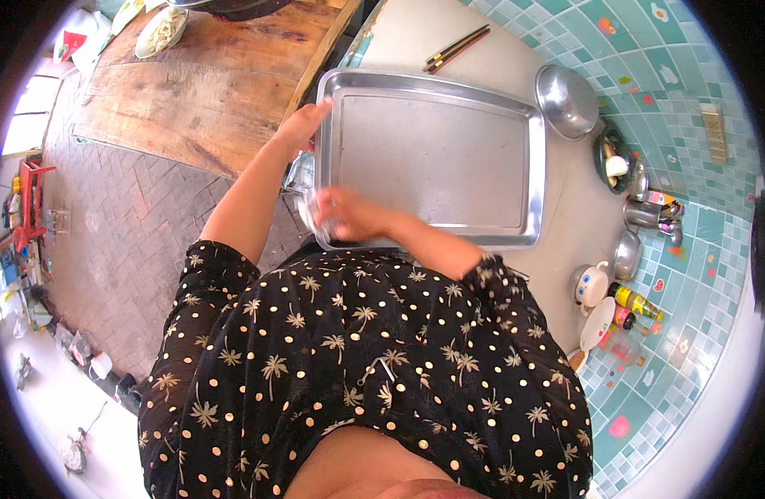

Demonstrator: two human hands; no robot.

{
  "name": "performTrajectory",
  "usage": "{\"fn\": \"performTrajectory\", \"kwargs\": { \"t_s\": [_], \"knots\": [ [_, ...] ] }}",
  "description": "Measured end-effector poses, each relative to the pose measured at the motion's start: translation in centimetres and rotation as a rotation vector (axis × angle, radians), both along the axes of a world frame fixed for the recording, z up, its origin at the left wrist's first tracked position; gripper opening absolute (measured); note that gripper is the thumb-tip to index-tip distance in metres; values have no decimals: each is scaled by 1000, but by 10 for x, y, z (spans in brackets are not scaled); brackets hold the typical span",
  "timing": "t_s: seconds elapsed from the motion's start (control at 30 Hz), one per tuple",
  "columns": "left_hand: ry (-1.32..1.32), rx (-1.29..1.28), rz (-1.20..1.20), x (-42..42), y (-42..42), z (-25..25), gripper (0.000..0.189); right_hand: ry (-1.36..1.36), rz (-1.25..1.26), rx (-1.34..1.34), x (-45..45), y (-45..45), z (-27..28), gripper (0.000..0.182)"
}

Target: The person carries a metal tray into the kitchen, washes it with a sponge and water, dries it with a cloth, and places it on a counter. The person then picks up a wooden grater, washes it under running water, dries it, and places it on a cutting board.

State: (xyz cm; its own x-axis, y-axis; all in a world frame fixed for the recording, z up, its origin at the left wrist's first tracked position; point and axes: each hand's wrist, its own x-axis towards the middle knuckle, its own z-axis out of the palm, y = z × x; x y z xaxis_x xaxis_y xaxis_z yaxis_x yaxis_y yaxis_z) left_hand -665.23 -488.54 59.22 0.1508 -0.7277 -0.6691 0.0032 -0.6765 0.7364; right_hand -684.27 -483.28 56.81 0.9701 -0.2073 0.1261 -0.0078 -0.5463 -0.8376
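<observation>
A large rectangular metal tray [432, 162] lies on the pale countertop, its near edge close to my body. My left hand [304, 126] grips its left rim towards the far corner, with the thumb on top and the other fingers partly hidden. Over the tray's near left corner is my right hand [348, 215], blurred by motion, with its fingers closed around a whitish, cloth-like thing [306, 212] that is too blurred to name surely. Beyond the tray's far edge lies a pair of dark chopsticks [457, 48].
A metal bowl [568, 101] touches the tray's right side. Along the tiled wall stand a dark basket [612, 156], a cartoon-eyed pot [591, 285] and several bottles [635, 301]. At left, a wooden table [214, 93] bears a bowl of pale food pieces [162, 31].
</observation>
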Motion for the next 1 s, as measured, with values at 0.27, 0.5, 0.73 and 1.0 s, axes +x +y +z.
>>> {"fn": "performTrajectory", "kwargs": {
  "t_s": [0.27,0.5,0.73,1.0],
  "knots": [
    [-703,26,-424,-37,75,-8,74,502,-195,-160,-157,-49,31,15],
    [-495,139,-224,-46,95,-10,33,1225,-1094,-301,-318,-59,30,16],
    [-19,-96,374,-55,148,33,45,1330,-443,-538,-274,-58,51,24],
    [43,-356,534,6,240,47,42,1304,-154,-491,-187,-25,69,29]
  ]
}}
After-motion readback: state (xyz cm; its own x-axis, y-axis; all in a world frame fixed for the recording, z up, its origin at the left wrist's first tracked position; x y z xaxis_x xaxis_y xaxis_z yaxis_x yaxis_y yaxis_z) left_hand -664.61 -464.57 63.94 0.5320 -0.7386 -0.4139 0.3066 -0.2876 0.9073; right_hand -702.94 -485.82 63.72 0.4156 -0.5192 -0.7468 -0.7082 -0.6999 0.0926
